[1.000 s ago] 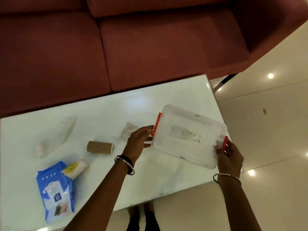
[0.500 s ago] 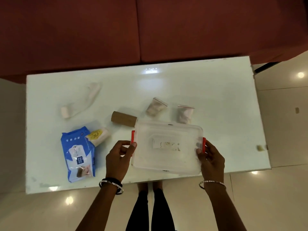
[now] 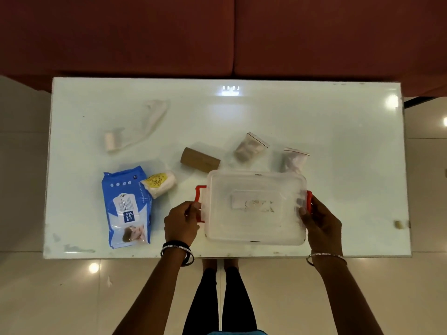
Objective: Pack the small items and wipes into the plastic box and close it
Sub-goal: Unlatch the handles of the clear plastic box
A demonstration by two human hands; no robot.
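Note:
A clear plastic box [image 3: 256,228] with its lid on and red side latches sits near the front edge of the white table [image 3: 338,141]. My left hand [image 3: 181,221] grips its left red latch; my right hand [image 3: 321,221] grips its right latch. Left of the box lies a blue wipes pack [image 3: 127,209], with a small white roll with a yellow label [image 3: 159,184] against its top corner. Behind the box are a brown cardboard roll [image 3: 199,159] and two small zip bags [image 3: 250,147] [image 3: 294,160]. A white gauze bandage [image 3: 135,129], partly unrolled, lies at the far left.
A dark red sofa [image 3: 217,32] runs along the table's far side. Glossy floor tiles [image 3: 430,189] surround the table, and my legs [image 3: 222,298] show below its front edge. A small scrap [image 3: 399,224] lies at the table's right edge.
The view swung from the right end of the table to straight over it. The box, held at both latches throughout, came toward the table's front edge and now lies square to it.

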